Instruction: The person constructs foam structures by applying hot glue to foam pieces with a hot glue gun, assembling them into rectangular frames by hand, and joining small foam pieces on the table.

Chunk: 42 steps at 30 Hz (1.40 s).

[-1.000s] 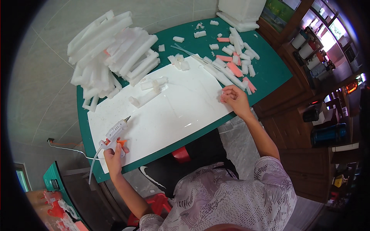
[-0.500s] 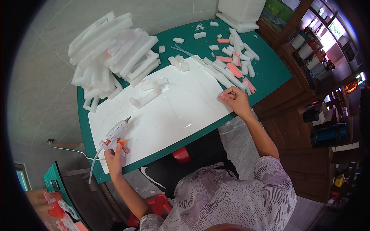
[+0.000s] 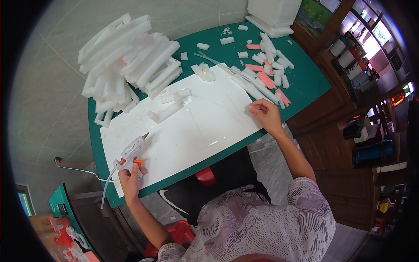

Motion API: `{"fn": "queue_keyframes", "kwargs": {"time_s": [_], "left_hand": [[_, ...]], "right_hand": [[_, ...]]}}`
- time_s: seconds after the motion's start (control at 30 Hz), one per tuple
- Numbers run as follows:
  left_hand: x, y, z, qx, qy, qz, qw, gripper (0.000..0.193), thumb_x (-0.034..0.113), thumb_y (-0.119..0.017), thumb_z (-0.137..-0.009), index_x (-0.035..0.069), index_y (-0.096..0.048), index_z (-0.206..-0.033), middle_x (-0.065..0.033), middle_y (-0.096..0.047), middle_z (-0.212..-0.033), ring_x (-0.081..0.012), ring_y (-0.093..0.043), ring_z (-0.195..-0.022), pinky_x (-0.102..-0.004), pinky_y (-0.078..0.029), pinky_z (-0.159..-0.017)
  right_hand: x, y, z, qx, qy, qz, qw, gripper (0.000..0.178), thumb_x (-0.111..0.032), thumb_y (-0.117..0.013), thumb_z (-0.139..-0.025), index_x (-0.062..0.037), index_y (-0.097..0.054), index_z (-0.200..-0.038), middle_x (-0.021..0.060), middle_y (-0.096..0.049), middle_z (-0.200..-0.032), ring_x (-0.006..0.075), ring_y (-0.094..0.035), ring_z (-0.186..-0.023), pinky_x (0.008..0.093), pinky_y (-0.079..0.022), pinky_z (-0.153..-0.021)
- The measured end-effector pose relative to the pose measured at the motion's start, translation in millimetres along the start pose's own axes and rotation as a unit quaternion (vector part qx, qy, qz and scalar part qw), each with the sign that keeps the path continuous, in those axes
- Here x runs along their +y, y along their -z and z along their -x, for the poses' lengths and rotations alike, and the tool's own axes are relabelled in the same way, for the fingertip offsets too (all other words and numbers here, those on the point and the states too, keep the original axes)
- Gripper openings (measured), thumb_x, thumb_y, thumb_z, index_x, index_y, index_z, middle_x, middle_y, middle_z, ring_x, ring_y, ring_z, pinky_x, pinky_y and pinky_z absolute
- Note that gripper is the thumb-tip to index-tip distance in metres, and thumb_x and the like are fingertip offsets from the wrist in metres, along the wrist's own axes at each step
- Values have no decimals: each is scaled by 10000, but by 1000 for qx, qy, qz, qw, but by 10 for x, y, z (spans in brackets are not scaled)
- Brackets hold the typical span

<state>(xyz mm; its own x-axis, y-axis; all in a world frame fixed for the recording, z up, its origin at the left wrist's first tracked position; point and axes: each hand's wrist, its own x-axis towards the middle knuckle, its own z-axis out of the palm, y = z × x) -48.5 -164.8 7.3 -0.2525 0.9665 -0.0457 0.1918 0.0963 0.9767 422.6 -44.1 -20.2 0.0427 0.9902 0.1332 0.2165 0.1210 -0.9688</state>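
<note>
My left hand point(image 3: 129, 178) grips a white glue gun point(image 3: 131, 150) with an orange trigger. Its metal nozzle points up and away over the white board point(image 3: 209, 122). Over the board's right edge, my right hand point(image 3: 265, 114) has thumb and fingertips drawn together; anything between them is too small to make out. Several white foam pieces point(image 3: 168, 111) lie on the board beyond the glue gun, some joined in an angled shape. A small cluster of foam bits point(image 3: 204, 72) rests at the board's far edge. Clear glue sticks point(image 3: 244, 78) lie beyond my right hand.
A tall pile of white foam strips point(image 3: 126, 56) stands at the far left of the green table point(image 3: 305, 87). Short white and pink foam pieces point(image 3: 265, 80) are scattered at the far right. White foam blocks point(image 3: 273, 17) stand behind. The glue gun's cord point(image 3: 104, 192) hangs over the left edge.
My right fingers have shifted very slightly at the board's edge. The glue gun and my left hand are held in the same place.
</note>
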Motion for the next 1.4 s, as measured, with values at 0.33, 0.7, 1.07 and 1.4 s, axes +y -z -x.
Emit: {"fn": "queue_keyframes", "kwargs": {"time_s": [0.33,0.7,1.07,1.4], "left_hand": [[-12,13,-7,-5,-3,6,1000,289,160,-584,-956,-59,-578,-1144,-97,-620,-855,-151,-590,-644,-299,-485,-662],[-17,22,-6,3,-2,16,1000,277,140,-578,-944,-42,-601,-1152,-71,-629,-757,-130,-578,-660,-270,-429,-647],[-6,32,-1,2,-12,15,1000,278,132,-575,-944,-42,-599,-1158,-65,-629,-742,-131,-578,-665,-268,-429,-656],[-53,48,-11,6,-3,10,1000,286,137,-582,-939,-44,-598,-1161,-67,-635,-747,-133,-584,-675,-273,-434,-665]], "right_hand": [[4,7,-20,-1,-11,-18,1000,121,74,-684,-820,7,-589,-853,74,-633,-935,91,-619,-825,214,-518,-739],[-76,-72,4,31,-3,-46,998,203,-6,-781,-732,-31,-617,-850,-1,-598,-794,77,-546,-726,210,-468,-721],[-72,-60,-19,-15,-43,17,999,162,37,-761,-767,5,-643,-873,17,-617,-880,59,-597,-803,178,-480,-718],[82,-76,-72,43,16,-63,997,104,0,-734,-783,13,-695,-878,48,-585,-949,135,-607,-871,247,-487,-801]]}}
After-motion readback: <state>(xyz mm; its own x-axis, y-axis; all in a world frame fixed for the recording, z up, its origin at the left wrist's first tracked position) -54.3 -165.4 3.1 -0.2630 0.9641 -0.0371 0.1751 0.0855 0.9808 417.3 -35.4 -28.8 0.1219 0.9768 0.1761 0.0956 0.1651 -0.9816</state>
